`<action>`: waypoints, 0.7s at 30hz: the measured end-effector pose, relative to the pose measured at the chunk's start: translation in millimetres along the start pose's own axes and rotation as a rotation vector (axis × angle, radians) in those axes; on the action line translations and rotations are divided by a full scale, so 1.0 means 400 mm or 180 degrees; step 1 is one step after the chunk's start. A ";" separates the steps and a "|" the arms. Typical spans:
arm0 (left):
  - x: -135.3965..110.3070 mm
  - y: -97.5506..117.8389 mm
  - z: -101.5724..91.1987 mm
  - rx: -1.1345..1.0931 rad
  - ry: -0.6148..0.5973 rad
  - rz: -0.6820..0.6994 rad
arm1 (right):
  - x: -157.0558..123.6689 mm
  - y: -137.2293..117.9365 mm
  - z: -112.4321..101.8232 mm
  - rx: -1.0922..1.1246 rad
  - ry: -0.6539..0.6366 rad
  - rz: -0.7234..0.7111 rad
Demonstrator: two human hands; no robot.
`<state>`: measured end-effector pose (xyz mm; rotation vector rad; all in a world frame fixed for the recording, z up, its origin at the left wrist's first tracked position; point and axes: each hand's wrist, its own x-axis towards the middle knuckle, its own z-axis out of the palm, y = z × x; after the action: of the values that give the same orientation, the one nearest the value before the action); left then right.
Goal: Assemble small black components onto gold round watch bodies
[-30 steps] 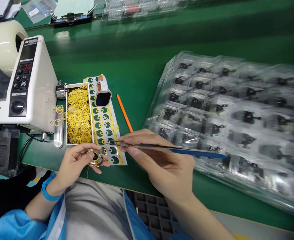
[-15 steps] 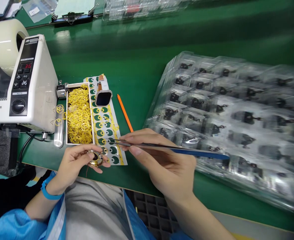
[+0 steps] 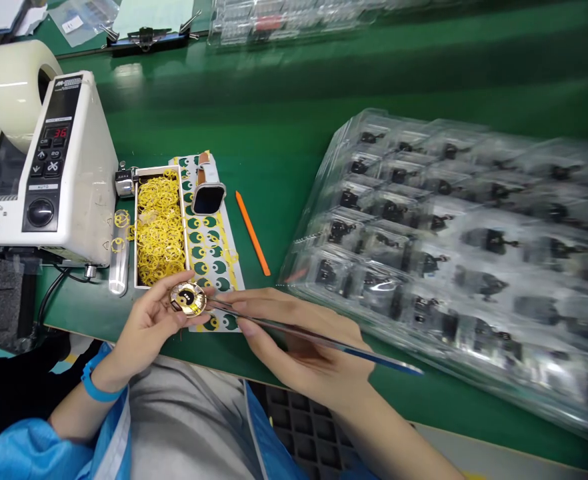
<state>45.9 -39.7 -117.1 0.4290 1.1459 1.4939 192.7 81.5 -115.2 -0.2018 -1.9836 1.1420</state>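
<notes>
Between the fingers of my left hand (image 3: 147,323) is a round, gold-rimmed part (image 3: 188,299) with a dark centre, its face tilted up; it resembles a watch case. My right hand (image 3: 309,340) is closed on a pair of tweezers (image 3: 319,341) with a blue end. The tweezer tips are at the right rim of the round part; whether they touch it I cannot tell. Just beyond my hands lies a white sheet of green-and-yellow stickers (image 3: 205,233). Beside it stands a white box (image 3: 135,230) full of yellow ring-shaped pieces (image 3: 160,230).
A white tape dispenser (image 3: 81,167) stands at left. On the sticker sheet rests a smartwatch (image 3: 209,198). An orange stick (image 3: 253,233) lies to its right. Stacked clear plastic trays (image 3: 424,260) holding dark parts cover the right side. A clipboard (image 3: 147,39) lies at the back.
My right hand has moved left and slightly down, bringing the tweezer tips to the round part. My left hand has raised that part a little and turned its face more toward me.
</notes>
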 end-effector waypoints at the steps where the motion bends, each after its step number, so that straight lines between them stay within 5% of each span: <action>1: -0.001 -0.001 -0.001 -0.0008 -0.0034 0.0007 | 0.001 0.000 0.001 -0.0031 0.0002 -0.0028; 21: -0.002 -0.015 -0.016 -0.0103 -0.0392 0.0178 | -0.016 0.006 -0.002 0.0038 0.0011 0.0108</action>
<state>44.3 -43.9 -124.7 0.5273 1.0190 1.5110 196.7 80.2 -120.6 -0.2320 -1.9768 1.1741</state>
